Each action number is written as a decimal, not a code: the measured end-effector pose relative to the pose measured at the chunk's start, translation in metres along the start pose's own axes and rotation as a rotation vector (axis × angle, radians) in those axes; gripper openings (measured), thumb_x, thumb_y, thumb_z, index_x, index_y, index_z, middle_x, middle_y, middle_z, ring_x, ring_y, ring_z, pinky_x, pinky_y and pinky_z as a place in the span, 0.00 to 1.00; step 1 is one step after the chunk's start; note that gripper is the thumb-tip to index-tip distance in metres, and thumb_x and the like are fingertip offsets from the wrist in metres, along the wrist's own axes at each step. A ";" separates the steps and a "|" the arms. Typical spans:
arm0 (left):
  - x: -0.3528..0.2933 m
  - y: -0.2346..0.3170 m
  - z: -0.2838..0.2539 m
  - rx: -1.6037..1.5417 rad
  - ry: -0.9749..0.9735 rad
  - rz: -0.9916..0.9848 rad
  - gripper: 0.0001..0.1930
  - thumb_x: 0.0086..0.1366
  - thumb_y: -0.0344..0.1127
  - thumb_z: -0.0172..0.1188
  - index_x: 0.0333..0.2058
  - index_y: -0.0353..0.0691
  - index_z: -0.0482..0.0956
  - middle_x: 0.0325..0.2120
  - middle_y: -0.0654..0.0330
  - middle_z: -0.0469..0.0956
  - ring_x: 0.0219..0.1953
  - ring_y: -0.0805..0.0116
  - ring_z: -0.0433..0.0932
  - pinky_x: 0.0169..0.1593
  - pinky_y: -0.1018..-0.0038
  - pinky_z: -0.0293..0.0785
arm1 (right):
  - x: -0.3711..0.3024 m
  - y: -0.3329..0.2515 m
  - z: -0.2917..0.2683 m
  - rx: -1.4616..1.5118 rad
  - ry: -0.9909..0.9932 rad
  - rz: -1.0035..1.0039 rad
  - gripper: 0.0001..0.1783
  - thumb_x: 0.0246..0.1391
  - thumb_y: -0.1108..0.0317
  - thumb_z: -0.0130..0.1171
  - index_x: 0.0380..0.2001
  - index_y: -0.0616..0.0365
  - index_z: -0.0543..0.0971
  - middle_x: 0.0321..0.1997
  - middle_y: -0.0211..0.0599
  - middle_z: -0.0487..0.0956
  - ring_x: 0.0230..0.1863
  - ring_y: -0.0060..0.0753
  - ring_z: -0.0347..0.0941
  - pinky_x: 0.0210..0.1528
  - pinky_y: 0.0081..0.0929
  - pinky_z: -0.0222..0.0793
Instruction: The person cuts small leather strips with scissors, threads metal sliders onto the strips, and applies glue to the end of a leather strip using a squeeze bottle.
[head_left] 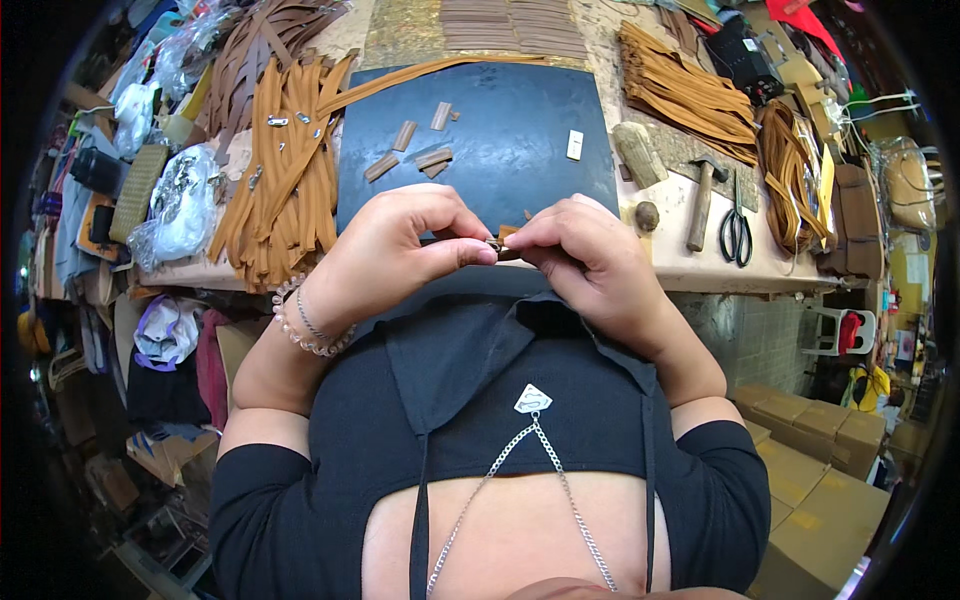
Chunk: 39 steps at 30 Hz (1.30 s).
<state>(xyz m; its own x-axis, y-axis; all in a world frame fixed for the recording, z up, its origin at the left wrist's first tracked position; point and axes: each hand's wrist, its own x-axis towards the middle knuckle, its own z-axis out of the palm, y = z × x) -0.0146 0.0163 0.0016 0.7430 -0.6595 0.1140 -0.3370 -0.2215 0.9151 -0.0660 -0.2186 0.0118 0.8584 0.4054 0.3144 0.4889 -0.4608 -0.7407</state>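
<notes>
I see both hands up close, at the near edge of the black mat point(490, 95) on the counter point(690, 268). Left hand point(408, 232): thumb and index pinched on a small brown piece point(508, 233). Right hand point(582, 238): fingers also clamped on that piece, from the other side. The piece sits between the two sets of fingertips, with a shiny bit showing at the left tips; I can't tell its exact shape, mostly covered.

On the mat beyond the left hand I count several short brown strips point(404, 135), loose, plus a white rectangle point(575, 145) farther right. One long tan strap point(410, 75) crosses the mat's far left edge from the strap pile point(285, 200). Right of the mat I have a wooden block point(638, 155), a round brown lump point(647, 216), a hammer point(701, 205) with its head away from the person, and scissors point(736, 230) just beside it. Tan strap bundle point(690, 95) behind those.
</notes>
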 end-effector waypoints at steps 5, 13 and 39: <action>0.004 -0.001 0.004 -0.066 -0.028 -0.078 0.07 0.58 0.31 0.70 0.31 0.33 0.83 0.28 0.62 0.80 0.33 0.74 0.77 0.40 0.77 0.72 | 0.001 0.003 0.005 0.065 -0.005 0.051 0.09 0.49 0.80 0.61 0.36 0.60 0.81 0.36 0.40 0.81 0.37 0.42 0.77 0.41 0.31 0.72; 0.005 -0.022 0.013 -0.759 -0.097 -0.425 0.11 0.68 0.37 0.63 0.40 0.33 0.83 0.32 0.64 0.81 0.35 0.79 0.76 0.43 0.80 0.74 | 0.003 0.006 0.007 0.478 -0.017 0.430 0.10 0.53 0.77 0.64 0.40 0.64 0.79 0.40 0.33 0.80 0.42 0.21 0.77 0.47 0.21 0.73; 0.018 -0.028 0.025 -0.911 0.062 -0.417 0.09 0.68 0.34 0.63 0.38 0.33 0.83 0.32 0.63 0.81 0.36 0.78 0.76 0.43 0.80 0.73 | 0.004 0.026 0.016 0.517 0.115 0.346 0.10 0.55 0.77 0.63 0.42 0.64 0.84 0.38 0.35 0.80 0.39 0.23 0.77 0.44 0.19 0.72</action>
<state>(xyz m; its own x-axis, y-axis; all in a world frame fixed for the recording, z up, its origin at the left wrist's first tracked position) -0.0063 -0.0067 -0.0314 0.7386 -0.6102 -0.2866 0.5088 0.2257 0.8307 -0.0522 -0.2165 -0.0154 0.9786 0.2004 0.0458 0.0665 -0.0978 -0.9930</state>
